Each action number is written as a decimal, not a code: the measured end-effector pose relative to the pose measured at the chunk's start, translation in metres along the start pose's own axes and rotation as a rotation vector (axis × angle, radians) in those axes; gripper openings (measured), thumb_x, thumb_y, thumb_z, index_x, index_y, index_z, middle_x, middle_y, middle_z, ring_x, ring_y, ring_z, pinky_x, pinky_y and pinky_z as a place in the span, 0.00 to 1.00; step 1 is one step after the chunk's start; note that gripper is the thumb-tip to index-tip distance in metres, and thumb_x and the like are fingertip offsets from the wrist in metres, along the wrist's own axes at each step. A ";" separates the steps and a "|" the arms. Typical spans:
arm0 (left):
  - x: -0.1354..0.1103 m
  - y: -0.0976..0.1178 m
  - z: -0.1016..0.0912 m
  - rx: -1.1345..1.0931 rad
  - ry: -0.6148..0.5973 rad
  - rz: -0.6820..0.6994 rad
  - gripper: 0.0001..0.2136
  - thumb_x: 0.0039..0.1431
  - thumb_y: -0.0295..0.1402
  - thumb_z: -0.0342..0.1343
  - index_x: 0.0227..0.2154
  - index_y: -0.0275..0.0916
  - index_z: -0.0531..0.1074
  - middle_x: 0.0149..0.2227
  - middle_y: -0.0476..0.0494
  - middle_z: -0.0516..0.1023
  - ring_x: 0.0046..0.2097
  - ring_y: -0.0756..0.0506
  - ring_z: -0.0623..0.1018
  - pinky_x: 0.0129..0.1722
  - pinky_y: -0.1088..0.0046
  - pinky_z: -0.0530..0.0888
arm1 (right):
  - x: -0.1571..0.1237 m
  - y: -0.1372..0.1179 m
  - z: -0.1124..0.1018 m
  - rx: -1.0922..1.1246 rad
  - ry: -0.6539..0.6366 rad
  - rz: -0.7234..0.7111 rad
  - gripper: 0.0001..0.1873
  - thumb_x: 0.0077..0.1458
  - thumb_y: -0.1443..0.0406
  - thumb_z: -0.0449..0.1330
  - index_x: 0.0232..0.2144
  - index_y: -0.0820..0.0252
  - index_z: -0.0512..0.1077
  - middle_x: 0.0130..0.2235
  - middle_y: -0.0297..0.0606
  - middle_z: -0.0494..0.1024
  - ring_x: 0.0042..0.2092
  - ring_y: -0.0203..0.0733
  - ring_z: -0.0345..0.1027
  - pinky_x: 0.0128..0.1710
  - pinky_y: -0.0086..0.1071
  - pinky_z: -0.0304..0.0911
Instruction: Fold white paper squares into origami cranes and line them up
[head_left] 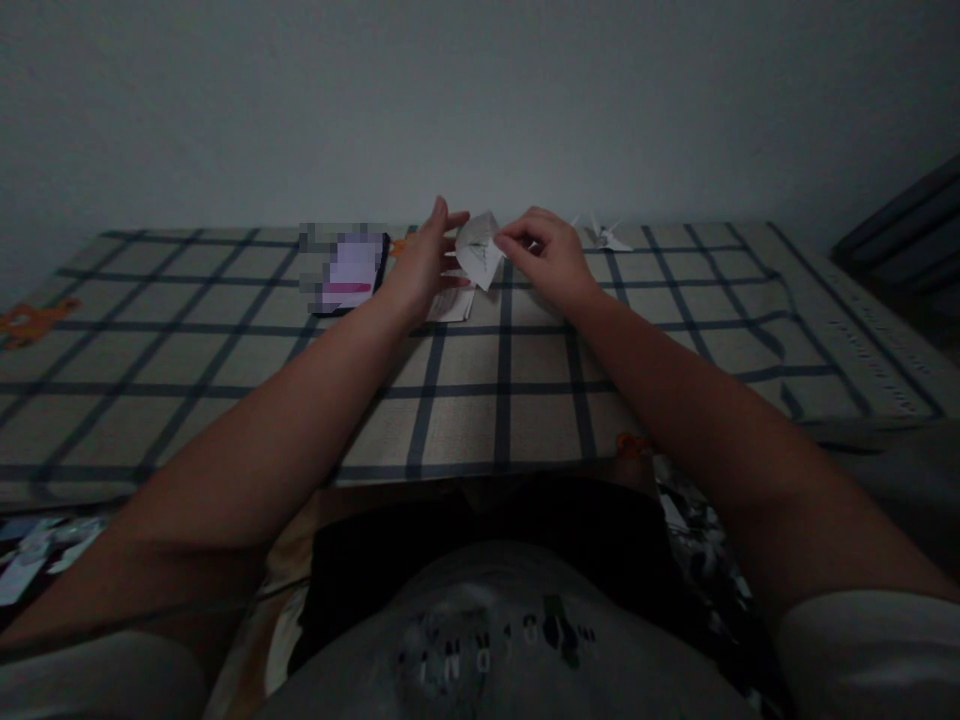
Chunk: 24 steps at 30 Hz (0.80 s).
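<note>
A folded white paper piece (480, 250) hangs above the checked cloth, held between both hands. My left hand (426, 262) touches its left edge, with the fingers raised and partly stretched. My right hand (546, 252) pinches its right corner with curled fingers. Under the left hand lies a flat sheet of paper (452, 305) on the checked cloth (465, 380).
A phone with a lit screen (346, 270) lies left of my hands. A finished white paper crane (604, 236) stands at the back right. An orange shape (28, 320) lies at the far left edge. A pale wall rises behind the surface.
</note>
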<state>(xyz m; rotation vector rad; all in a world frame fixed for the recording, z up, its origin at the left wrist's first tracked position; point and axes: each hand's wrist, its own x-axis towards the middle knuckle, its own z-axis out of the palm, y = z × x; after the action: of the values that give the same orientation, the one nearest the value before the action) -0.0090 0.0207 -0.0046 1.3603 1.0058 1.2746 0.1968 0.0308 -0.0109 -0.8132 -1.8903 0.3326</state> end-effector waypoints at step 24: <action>-0.014 0.013 0.012 -0.168 -0.079 -0.046 0.14 0.72 0.42 0.53 0.40 0.39 0.77 0.39 0.44 0.84 0.52 0.40 0.86 0.48 0.65 0.83 | -0.001 0.003 0.002 0.202 -0.188 0.095 0.31 0.66 0.38 0.61 0.32 0.59 0.79 0.36 0.36 0.73 0.40 0.38 0.69 0.50 0.38 0.73</action>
<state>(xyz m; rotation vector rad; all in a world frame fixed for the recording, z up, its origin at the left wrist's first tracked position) 0.0006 0.0035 0.0058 1.2420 0.8512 1.2333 0.1964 0.0323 -0.0140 -0.7569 -1.9557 0.6680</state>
